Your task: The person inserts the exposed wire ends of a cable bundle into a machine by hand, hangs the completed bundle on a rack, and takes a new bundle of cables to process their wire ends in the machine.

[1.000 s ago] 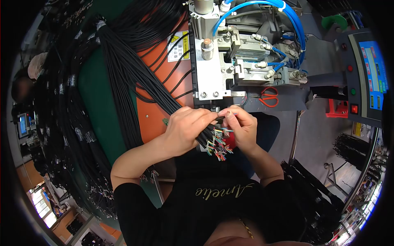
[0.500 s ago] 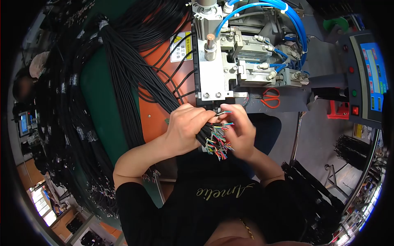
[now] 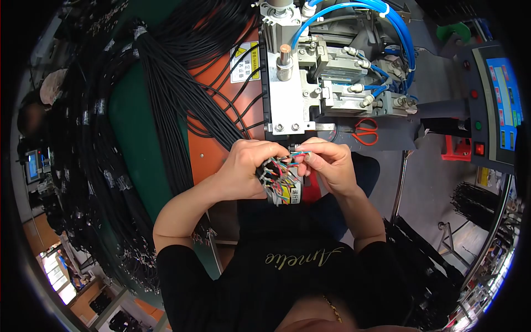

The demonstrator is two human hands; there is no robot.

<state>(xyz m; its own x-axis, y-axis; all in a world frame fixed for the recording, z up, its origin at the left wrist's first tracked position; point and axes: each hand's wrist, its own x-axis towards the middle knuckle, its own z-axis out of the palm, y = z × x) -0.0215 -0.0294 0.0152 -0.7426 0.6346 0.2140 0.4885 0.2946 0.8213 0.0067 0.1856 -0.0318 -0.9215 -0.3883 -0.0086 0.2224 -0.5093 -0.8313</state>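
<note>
My left hand is wrapped round a bundle of black cables close to its stripped ends. Out of the fist, pointing toward my body, come the coloured wire ends in red, white, green and blue. My right hand pinches some thin coloured wires, teal and red, at the right side of the bundle. Both hands are just below the front edge of a metal machine. A label with yellow and black print shows beneath the wire ends.
Orange-handled scissors lie right of the machine, under blue air hoses. A control panel stands at the far right. More black cables cover the orange and green surfaces at left. Another person is at the far left.
The coloured wire ends have swung left and turned up toward the camera, uncovering the label below. My right hand has shifted slightly right and pinches wires at the bundle's side.
</note>
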